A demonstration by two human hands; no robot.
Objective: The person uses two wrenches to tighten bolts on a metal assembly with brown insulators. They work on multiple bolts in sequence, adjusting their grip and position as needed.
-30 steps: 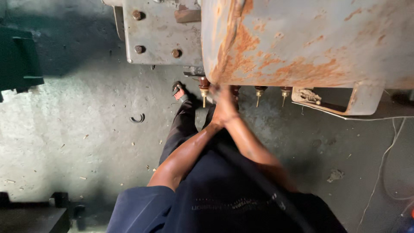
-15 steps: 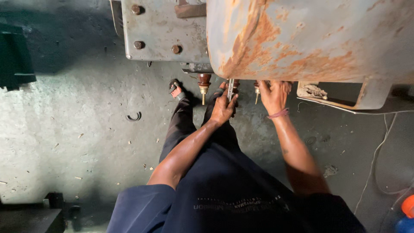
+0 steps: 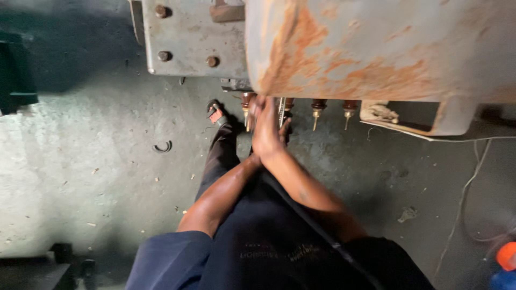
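A rusty grey metal tank (image 3: 376, 48) hangs over the floor, with a row of brown terminal studs (image 3: 317, 110) with brass tips under its edge. Both my hands meet at the leftmost studs. My right hand (image 3: 264, 131) lies on top, fingers stretched up toward a stud (image 3: 246, 107). My left hand (image 3: 285, 128) is mostly hidden under it; a few of its fingers show around a thin threaded rod (image 3: 281, 109). My forearms cross just below the hands.
A grey bolted plate (image 3: 188, 43) is fixed left of the tank. My foot in a sandal (image 3: 216, 114) stands on the concrete floor. A small metal ring (image 3: 162, 146) lies to the left, thin wires (image 3: 473, 177) run to the right, and an orange-and-blue object (image 3: 505, 263) sits at the bottom right.
Half a second ago my right hand was up at the studs to the right, apart from the left. It has swung left and now covers my left hand at the threaded rod.
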